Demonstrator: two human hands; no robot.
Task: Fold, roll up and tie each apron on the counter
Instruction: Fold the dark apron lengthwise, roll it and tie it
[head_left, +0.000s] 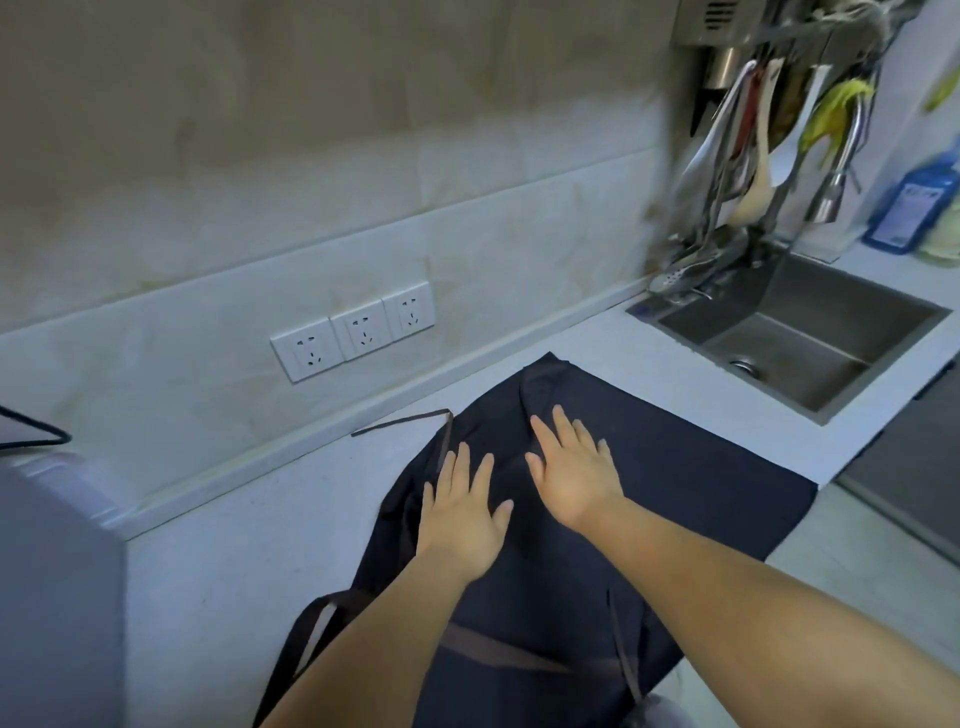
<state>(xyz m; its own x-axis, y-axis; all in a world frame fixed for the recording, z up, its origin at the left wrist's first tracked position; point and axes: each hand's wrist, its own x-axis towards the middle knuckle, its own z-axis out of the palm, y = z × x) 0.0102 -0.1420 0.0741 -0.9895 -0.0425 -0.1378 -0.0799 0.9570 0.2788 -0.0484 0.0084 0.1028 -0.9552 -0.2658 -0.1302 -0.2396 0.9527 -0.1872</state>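
Nearest to me the brown straps (498, 648) cross over the dark apron (675, 467), which lies spread on the bench (234, 571) beside the sink (810, 332). My left hand (462, 514) and right hand (576, 467) both lie flat on the cloth, fingers straight and spread, holding nothing; I think they press so to keep the fabric smooth for a clean fold. One strap end (400, 421) lies out toward the wall, and it probably needs gathering in before rolling
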